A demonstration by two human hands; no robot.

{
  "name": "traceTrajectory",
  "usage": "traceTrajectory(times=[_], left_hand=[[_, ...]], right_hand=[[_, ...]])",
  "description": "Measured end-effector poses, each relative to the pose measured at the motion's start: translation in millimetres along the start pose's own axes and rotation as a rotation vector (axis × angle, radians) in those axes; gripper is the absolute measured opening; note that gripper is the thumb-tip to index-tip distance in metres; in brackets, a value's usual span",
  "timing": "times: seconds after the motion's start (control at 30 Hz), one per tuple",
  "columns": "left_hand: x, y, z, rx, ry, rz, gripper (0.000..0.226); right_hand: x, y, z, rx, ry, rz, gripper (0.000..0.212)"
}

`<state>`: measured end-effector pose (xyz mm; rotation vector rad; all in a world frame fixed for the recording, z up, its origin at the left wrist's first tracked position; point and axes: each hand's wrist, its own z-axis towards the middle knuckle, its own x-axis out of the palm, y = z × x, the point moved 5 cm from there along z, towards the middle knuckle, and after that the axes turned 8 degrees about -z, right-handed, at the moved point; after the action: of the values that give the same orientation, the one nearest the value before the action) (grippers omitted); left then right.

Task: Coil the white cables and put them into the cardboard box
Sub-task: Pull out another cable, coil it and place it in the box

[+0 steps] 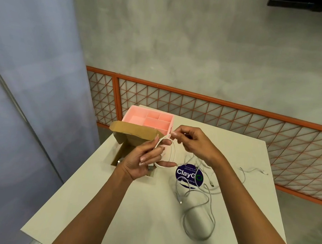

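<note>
I see left hand (144,161) gripping a coiled white cable loop (174,154) by the open cardboard box (134,131), right hand (194,144) pinching its end, other cables (180,202) loose on the table (145,211).

Matt brown cardboard box (134,131), smooth pink plastic organiser (150,118), glossy white cables (200,209) on a matt table (144,221).

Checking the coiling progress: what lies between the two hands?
Head view: a white cable loop runs from the left hand to the pinching right hand.
</note>
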<state>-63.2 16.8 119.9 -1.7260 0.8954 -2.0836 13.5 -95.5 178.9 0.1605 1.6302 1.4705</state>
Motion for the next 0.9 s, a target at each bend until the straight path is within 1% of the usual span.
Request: traceTrajectory(times=[0.07, 0.13, 0.2, 0.27, 0.33, 0.47, 0.57, 0.67, 0.77, 0.83, 0.9], left_hand=[[-2, 0, 2, 0.002, 0.013, -0.062, 0.032], [-4, -1, 3, 0.014, 0.016, -0.066, 0.026], [-6, -2, 4, 0.022, 0.007, -0.061, 0.024], [-7, -1, 5, 0.018, -0.015, -0.082, 0.027], [-7, 1, 5, 0.016, -0.016, -0.09, 0.03], [-2, 4, 8, -0.002, 0.018, -0.138, 0.038], [-2, 6, 9, 0.003, 0.048, -0.124, 0.035], [-3, 8, 11, 0.035, 0.003, -0.106, 0.029], [-3, 4, 11, 0.065, -0.068, -0.098, 0.027], [-3, 1, 11, 0.075, -0.099, -0.084, 0.029], [-1, 2, 10, 0.063, -0.085, -0.1, 0.035]], right_hand=[[6, -1, -2, 0.071, 0.075, 0.024, 0.028], [12, -2, -6, 0.13, 0.162, 0.099, 0.034], [15, -2, -8, 0.117, 0.218, 0.203, 0.04], [18, -2, -7, 0.087, 0.238, 0.262, 0.042], [19, -5, -5, 0.094, 0.211, 0.263, 0.042], [18, -9, 2, 0.155, 0.122, 0.116, 0.043], [18, -7, 3, 0.142, 0.076, 0.1, 0.045], [17, -8, 4, 0.104, 0.021, 0.125, 0.045], [10, -8, 6, 0.046, -0.023, 0.087, 0.044], [2, -7, 7, 0.019, -0.051, 0.064, 0.037], [-5, -5, 8, -0.005, -0.062, 0.039, 0.029]])
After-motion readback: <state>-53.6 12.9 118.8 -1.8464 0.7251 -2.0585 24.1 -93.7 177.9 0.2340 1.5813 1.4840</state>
